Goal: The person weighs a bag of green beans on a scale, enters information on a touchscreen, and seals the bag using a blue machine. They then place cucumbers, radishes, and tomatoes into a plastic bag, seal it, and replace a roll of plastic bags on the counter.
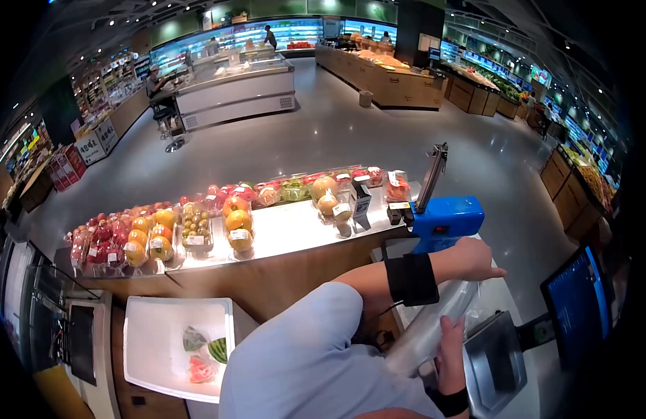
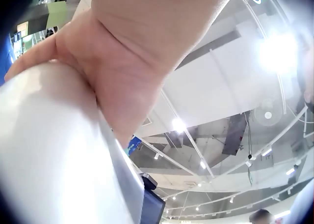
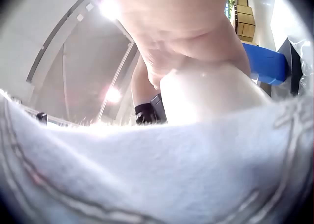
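In the head view, a large roll of clear plastic film lies slantwise across the person's front. The left hand, beyond a black wrist band, grips the roll near its far end. Lower down, the right hand holds the roll's side with fingers and thumb. Seen from the left wrist, the left hand bends over the smooth white roll. From the right wrist, the right hand covers the roll, its thumb along the side. The person's shirt hides the roll's lower part there.
A blue machine with a red display stands just past the left hand. A metal tray and a monitor are at the right. Packed fruit lines the counter ahead. A white foam box with watermelon pieces stands lower left.
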A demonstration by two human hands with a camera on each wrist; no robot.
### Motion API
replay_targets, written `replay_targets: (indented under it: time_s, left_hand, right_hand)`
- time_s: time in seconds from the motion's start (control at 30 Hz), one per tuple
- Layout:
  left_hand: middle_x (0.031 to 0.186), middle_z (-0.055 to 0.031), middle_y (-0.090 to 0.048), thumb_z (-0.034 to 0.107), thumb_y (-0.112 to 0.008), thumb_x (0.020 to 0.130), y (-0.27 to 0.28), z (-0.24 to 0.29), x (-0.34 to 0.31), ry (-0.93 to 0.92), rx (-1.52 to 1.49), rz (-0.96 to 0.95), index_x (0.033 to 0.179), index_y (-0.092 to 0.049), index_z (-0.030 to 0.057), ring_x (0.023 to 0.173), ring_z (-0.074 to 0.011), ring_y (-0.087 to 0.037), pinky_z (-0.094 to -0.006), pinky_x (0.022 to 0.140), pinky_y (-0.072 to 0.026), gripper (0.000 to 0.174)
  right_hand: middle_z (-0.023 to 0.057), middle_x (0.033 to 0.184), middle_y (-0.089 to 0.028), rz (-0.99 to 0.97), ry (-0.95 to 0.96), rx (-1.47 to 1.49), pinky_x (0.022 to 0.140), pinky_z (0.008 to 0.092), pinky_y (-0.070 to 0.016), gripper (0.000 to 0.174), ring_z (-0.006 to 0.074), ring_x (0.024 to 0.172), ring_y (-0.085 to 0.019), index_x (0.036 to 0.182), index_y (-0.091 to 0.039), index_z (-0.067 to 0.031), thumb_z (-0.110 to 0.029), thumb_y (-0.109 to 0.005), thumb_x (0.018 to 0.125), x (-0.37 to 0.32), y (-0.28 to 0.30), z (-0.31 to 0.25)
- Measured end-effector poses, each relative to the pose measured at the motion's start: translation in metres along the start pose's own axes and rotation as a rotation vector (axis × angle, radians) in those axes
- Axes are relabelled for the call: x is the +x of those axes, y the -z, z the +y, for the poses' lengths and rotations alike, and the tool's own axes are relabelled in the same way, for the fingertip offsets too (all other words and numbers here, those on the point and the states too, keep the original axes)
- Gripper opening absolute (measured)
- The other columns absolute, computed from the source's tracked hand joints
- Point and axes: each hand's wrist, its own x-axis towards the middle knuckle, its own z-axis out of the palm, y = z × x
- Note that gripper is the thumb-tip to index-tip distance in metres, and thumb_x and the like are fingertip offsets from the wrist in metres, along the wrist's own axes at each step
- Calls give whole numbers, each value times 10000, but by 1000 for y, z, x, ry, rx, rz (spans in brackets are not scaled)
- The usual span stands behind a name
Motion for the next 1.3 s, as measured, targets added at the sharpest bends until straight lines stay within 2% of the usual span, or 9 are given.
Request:
replay_targets:
  time_s: [0.17, 0.3, 0.37, 0.43, 0.7, 0.9, 1.03, 1.17, 1.3]
  left_hand:
    - [871, -159, -673, 597, -444, 875, 28, -17, 11, -11, -185, -152, 952, -696, -22, 875, -268, -646, -358, 804, -481, 672]
    - [923, -104, -678, 379, -584, 840, -1, -57, 26, -422, -519, -204, 1039, -674, -16, 891, -205, -628, -326, 821, -468, 452]
    - [808, -51, -633, 338, -584, 804, -28, -61, 26, -469, -1038, -53, 891, -681, -4, 799, -152, -581, -303, 735, -447, 366]
    - [694, -31, -570, 288, -624, 749, -35, -52, 16, -347, -1101, -11, 764, -648, 1, 684, -110, -531, -287, 637, -421, 288]
    - [750, -189, -655, 426, -588, 745, 8, -9, -21, -123, -373, 131, 783, -675, -38, 731, -318, -652, -401, 691, -505, 473]
    - [725, -179, -660, 498, -584, 788, 8, 25, -24, 37, 44, 217, 735, -692, -14, 741, -333, -665, -414, 673, -530, 526]
    - [875, -202, -663, 617, -513, 833, 37, 13, -32, -190, 153, 18, 1132, -563, -17, 870, -384, -635, -413, 786, -493, 703]
    - [1030, -69, -623, 346, -653, 802, 5, -60, 8, -436, -702, -104, 1082, -624, 12, 966, -172, -582, -315, 873, -453, 437]
    - [1164, -126, -565, 343, -629, 757, -30, -51, 4, -458, -1155, 12, 1033, -622, -41, 1052, -209, -546, -320, 925, -417, 473]
  right_hand:
    - [158, 1251, -487, -182, -14, 432, 902, 423, -492, 724, 303, 1062, -554, 1418, -261, -79, -273, -606, 811, 19, 45, 45]
    - [188, 1295, -474, -469, 27, 663, 904, 475, -509, 1006, 361, 1103, -551, 1424, -257, -89, -573, -698, 660, -2, 10, 10]
    - [192, 1299, -474, -520, 9, 701, 920, 484, -499, 1027, 375, 1118, -542, 1423, -254, -76, -593, -694, 652, -10, 2, 3]
    - [196, 1303, -474, -575, 0, 751, 936, 493, -490, 1049, 389, 1132, -533, 1422, -252, -63, -613, -691, 645, -15, -6, -5]
    - [156, 1211, -555, -326, -36, 579, 863, 380, -514, 706, 277, 1084, -575, 1373, -345, -26, -498, -501, 872, -17, 40, 14]
    - [119, 1148, -567, -243, -192, 345, 782, 313, -542, 567, 207, 1001, -602, 1361, -359, -39, -466, -299, 993, -14, 22, 3]
    - [192, 1251, -509, -451, -136, 688, 890, 440, -511, 744, 305, 1071, -584, 1367, -359, -39, -575, -461, 861, -18, 7, -11]
    - [215, 1222, -539, -439, -144, 597, 836, 408, -531, 805, 310, 1063, -592, 1344, -403, 4, -621, -316, 844, -34, 0, -50]
    - [199, 1258, -521, -726, -112, 779, 847, 409, -524, 831, 333, 1099, -568, 1349, -403, 0, -650, -339, 835, -21, -1, -38]
